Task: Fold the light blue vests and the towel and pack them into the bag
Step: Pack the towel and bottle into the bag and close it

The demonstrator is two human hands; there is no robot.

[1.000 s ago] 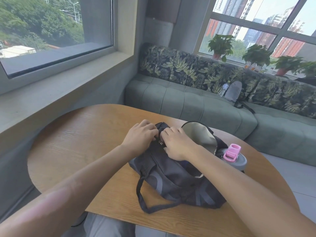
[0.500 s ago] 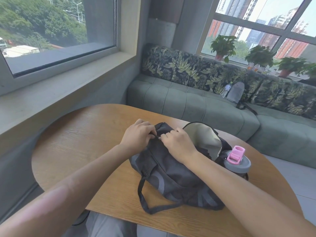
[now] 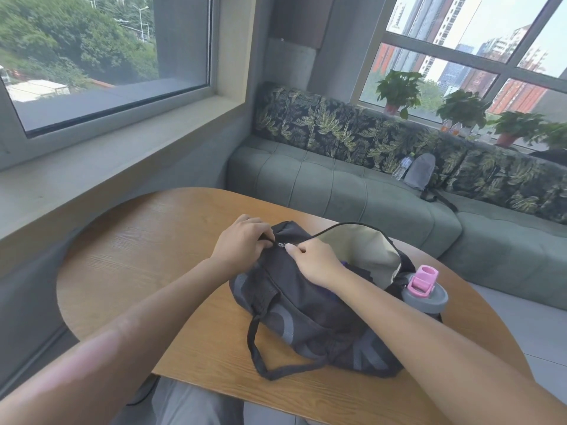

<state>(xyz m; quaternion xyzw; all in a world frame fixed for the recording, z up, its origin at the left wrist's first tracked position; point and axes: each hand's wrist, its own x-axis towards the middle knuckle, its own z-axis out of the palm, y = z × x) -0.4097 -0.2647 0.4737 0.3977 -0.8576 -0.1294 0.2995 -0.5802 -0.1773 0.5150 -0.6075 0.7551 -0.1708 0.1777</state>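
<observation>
Two hands work at the far end of the dark bag point(image 3: 306, 317), which lies on the round wooden bench point(image 3: 138, 256). Left hand point(image 3: 242, 240) grips the bag's fabric with curled fingers; right hand point(image 3: 316, 259) pinches the zipper pull point(image 3: 281, 244). Beyond the right hand the bag gapes, showing pale lining point(image 3: 362, 250). A pink-capped bottle point(image 3: 425, 289) stands against the bag's right side.

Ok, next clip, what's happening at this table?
A person sits at a wooden table working the zip of a dark bag. The left hand grips the bag's fabric at the end of the zip, and the right hand pinches the zipper pull. The bag is partly open, its pale lining showing. A grey bottle with a pink lid stands at its right end. No vests or towel lie out.
</observation>
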